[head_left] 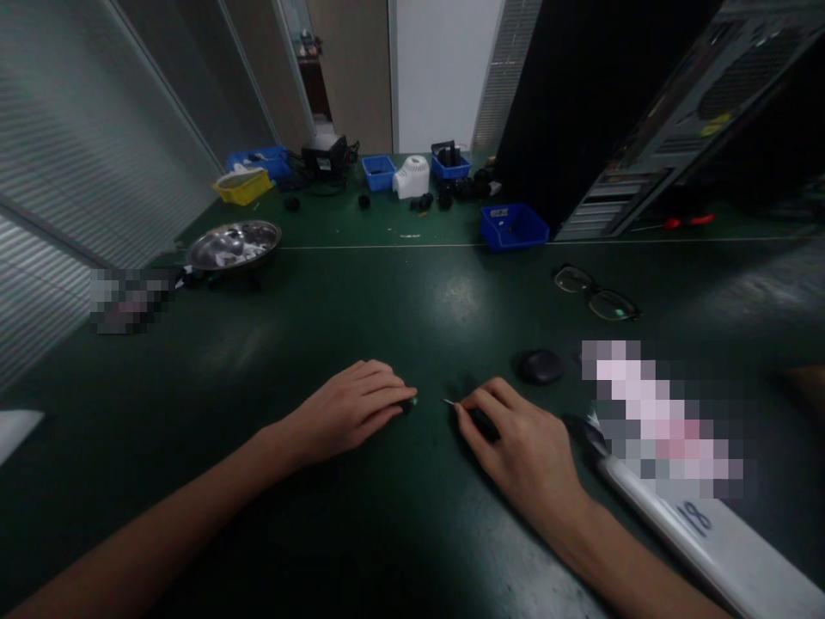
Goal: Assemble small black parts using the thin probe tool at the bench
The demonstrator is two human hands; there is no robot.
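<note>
Near the middle of the dark green table, my left hand (354, 406) is closed, its thumb and fingertips pinching a small dark piece (411, 402) with a green glint at its end. Most of that piece is hidden under the fingers. To the right, my right hand (525, 443) is closed around a slim tool with a thin metal tip (449, 401) that points left toward the small piece. A gap separates tip and piece. The tool's handle is mostly covered by the hand, so its kind cannot be made out. A round black object (540, 366) lies just beyond my right hand.
Eyeglasses (596, 293) and a white case marked 18 (722, 533) lie on the right. A steel bowl (264, 234) stands far left. At the back are blue bins (514, 232), a yellow bin (243, 189), a white plastic housing (412, 177) and a large black cabinet (593, 94).
</note>
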